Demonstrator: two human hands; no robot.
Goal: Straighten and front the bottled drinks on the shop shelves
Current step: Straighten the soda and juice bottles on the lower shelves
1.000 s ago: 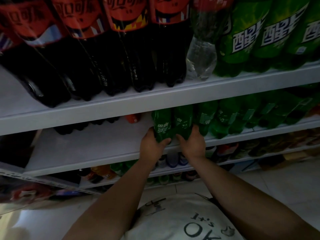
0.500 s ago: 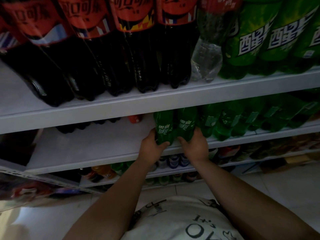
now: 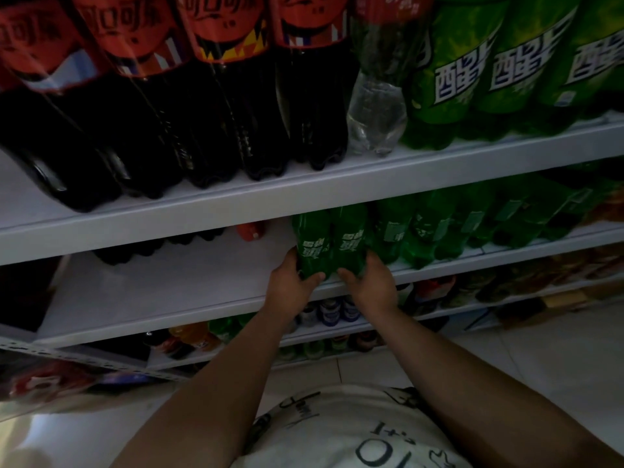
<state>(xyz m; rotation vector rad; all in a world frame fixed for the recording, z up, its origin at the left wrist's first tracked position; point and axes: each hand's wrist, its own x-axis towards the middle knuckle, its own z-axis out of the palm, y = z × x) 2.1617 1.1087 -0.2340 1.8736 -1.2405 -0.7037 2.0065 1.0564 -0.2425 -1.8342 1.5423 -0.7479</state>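
While the person's hands clasp them, two small green drinks stand touching, side by side, at the front edge of the middle shelf, at the centre of the view. The left hand grips the left green bottle low down, thumb curled across its base and fingers round its 9 o'clock side. The right hand grips the right green bottle the same way from its 3 o'clock side. Both white labels face out.

Toward 3 o'clock from the pair, a row of green bottles runs along the same shelf. Toward 9 o'clock the shelf board is bare at the front; at its back sit dark bottles and a red-capped bottle.

At 12 o'clock, the upper shelf carries large cola bottles with red labels from 10 to 12 o'clock, a clear bottle just beside them, then large green bottles out to 2 o'clock.

Below the hands, toward 6 o'clock, a lower shelf holds small bottles, too dim to tell apart, with an orange bottle at 7 o'clock. A white printed shirt fills 6 o'clock, and pale floor tiles lie at 4 o'clock.
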